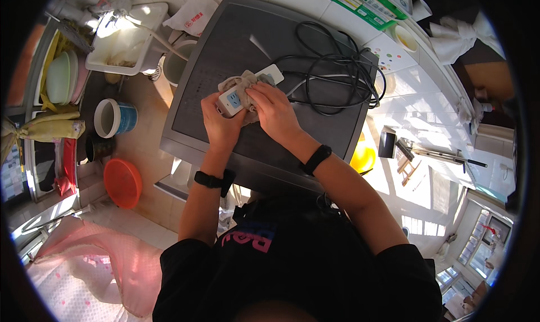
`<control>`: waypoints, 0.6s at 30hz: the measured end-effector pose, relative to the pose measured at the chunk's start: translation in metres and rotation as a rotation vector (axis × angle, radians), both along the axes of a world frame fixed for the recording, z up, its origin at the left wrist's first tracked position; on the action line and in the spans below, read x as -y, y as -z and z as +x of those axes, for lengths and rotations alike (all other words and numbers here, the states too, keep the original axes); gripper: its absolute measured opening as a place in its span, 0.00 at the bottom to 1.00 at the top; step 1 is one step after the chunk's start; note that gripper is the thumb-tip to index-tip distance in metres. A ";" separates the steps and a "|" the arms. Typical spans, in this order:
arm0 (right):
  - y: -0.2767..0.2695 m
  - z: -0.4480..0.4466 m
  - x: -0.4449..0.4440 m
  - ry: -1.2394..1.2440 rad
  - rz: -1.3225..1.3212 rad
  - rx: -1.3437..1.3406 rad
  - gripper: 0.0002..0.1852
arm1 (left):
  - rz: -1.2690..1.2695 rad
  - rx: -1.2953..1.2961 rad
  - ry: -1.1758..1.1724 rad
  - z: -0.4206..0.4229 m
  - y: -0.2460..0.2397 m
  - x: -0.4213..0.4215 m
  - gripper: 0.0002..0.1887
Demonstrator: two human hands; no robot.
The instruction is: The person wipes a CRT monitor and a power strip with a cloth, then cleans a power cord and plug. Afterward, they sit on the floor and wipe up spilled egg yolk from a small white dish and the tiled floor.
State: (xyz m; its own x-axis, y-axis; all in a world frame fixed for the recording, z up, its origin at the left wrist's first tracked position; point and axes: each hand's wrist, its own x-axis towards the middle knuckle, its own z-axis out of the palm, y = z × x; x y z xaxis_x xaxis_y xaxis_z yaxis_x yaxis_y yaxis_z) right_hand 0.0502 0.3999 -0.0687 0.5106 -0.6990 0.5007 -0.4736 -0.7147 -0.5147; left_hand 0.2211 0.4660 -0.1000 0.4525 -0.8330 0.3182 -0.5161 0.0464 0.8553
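Note:
A white power strip [275, 74] with blue socket faces lies slantwise in front of me, above a dark grey flat-topped appliance [202, 90]. My left hand [223, 121] grips its near end between thumb and fingers. A crumpled beige cloth [242, 84] is wrapped over the middle of the strip, and my right hand [272, 109] presses it there with bent fingers. Part of the strip is hidden under the cloth. A black cable [310, 75] runs from the far end into loose coils on the right of the grey top.
To the left stand a white sink [139, 67], a blue-and-white bucket [126, 116] and an orange basin [122, 183]. A green package [365, 10] rests beyond the appliance at upper right. A yellow basin [363, 155] and a dustpan [387, 145] are on the floor at right.

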 end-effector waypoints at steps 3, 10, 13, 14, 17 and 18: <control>-0.002 -0.017 -0.001 0.028 -0.047 -0.120 0.22 | 0.037 -0.060 0.010 -0.007 -0.006 -0.005 0.43; 0.001 -0.004 -0.016 0.148 0.234 0.082 0.24 | 0.343 -0.611 0.057 0.001 -0.030 -0.015 0.33; -0.019 0.006 -0.036 0.158 0.421 0.225 0.24 | 0.301 -1.228 0.068 0.007 -0.026 -0.027 0.24; -0.026 0.009 -0.047 0.178 0.515 0.278 0.24 | 0.300 -1.328 0.087 0.011 -0.022 -0.030 0.22; -0.039 0.014 -0.085 -0.155 0.096 0.193 0.21 | 0.291 -1.608 0.204 0.024 -0.006 -0.038 0.21; -0.036 0.012 -0.088 -0.144 0.108 0.146 0.22 | 0.339 -1.635 0.128 0.024 -0.001 -0.041 0.21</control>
